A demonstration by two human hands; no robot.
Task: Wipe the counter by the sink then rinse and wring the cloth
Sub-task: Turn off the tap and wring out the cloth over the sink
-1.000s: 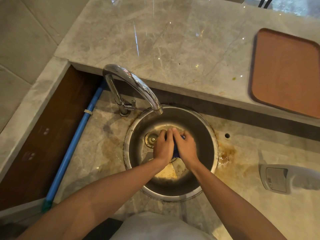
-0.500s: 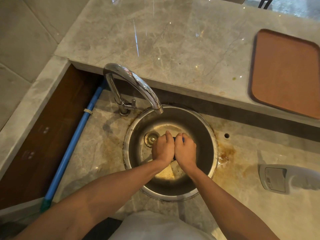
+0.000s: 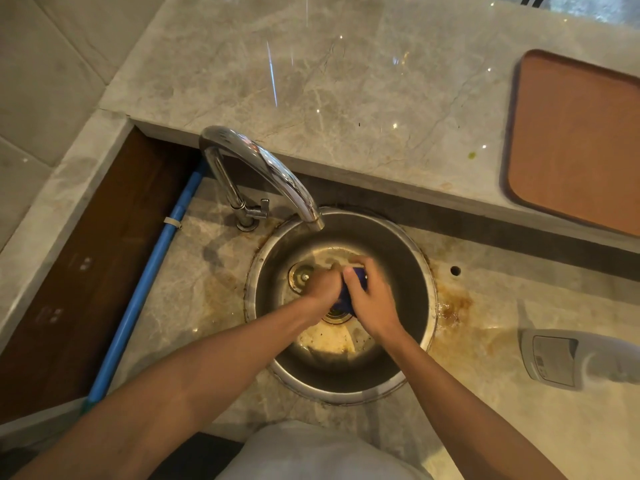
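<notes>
Your left hand (image 3: 320,284) and right hand (image 3: 372,299) both grip the blue cloth (image 3: 346,299) above the sink (image 3: 398,382). Brown staining marks the marble desk (image 3: 453,306) right of the sink.

Hands and cloth in the sink

Both hands (image 3: 346,289) hold the cloth (image 3: 349,299) inside the sink (image 3: 408,344); tap (image 3: 256,168) behind-left, tray (image 3: 571,140) far right on the raised counter (image 3: 346,81), bottle (image 3: 581,358) right.

My left hand (image 3: 323,284) and right hand (image 3: 372,299) grip the blue cloth (image 3: 349,292) over the round sink (image 3: 420,258), apparently twisting it.
</notes>
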